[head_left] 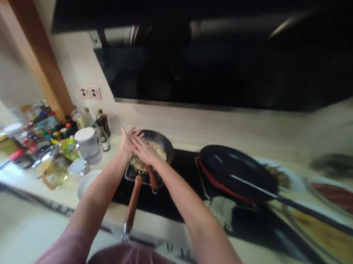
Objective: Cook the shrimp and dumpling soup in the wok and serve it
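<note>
A dark frying pan [169, 144] with a long wooden handle [133, 203] sits on the left burner, holding pale food [158, 150]. Over its left side, my left hand [128, 142] and my right hand [144, 149] meet, the right lying across the left. Fingers on both hands are stretched out, and I see nothing held in them; the space between the palms is hidden. A second, shorter wooden handle [151, 179] sticks out over the pan's near rim below my right hand. What it belongs to is hidden.
A black pan [238, 168] rests on the right burner, tilted over a red-sided one [218, 184]. Long handles reach right, past plates of food [326, 231]. Bottles [103, 122], jars and a lidded canister [87, 141] crowd the left counter. A dark range hood [201, 80] hangs above.
</note>
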`<state>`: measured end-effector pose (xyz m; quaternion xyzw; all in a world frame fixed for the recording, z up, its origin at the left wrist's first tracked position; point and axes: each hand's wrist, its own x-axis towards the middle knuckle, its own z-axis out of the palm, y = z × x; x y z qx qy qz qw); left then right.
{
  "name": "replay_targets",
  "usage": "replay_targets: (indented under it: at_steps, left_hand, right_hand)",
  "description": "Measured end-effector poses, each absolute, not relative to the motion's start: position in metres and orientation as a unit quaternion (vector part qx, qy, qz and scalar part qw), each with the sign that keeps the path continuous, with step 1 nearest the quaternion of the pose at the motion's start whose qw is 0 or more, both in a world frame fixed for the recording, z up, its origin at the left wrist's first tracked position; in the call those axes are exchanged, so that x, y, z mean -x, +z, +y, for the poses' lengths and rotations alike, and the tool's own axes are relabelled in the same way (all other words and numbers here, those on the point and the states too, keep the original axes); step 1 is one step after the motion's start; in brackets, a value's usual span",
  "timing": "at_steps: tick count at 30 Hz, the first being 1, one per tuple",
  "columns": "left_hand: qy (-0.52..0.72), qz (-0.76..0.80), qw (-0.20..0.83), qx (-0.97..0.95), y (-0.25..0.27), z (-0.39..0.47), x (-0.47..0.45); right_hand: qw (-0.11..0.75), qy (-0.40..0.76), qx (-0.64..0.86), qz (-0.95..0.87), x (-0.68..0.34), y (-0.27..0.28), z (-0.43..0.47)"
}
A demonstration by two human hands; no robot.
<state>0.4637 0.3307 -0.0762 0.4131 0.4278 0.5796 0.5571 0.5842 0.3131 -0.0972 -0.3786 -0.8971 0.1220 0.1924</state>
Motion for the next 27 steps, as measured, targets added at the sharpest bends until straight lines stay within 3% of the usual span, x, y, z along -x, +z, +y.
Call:
replay_targets:
  at_steps: [2, 5, 14, 24, 27]
  left_hand:
    - [0.554, 0.463, 0.519, -0.458, -0.073, 0.338, -0.457]
    - [0.468, 0.534, 0.363, -0.604, -0.077, 0.347, -0.447]
    - [0.364, 0.553, 0.026, -0.749, -0.117, 0.37, -0.442]
    - [0.294, 0.537, 0.006, -0.79, -0.096, 0.337, -0.449]
    - [0.261, 0.61, 0.026, -0.747, -0.083, 0.318, -0.45]
  right_hand:
    - [0.153, 0.092, 0.456, -0.872, -0.591, -0.096, 0.327]
    - [0.151, 0.06, 0.525, -0.836, -0.607, -0.094, 0.338]
    - [0.227, 0.045, 0.504, -0.832, -0.634, -0.084, 0.339]
    - [0.199, 0.027, 0.528, -0.825, -0.62, -0.073, 0.31]
    - [0.184, 0.057, 0.539, -0.82, -0.618, -0.069, 0.302]
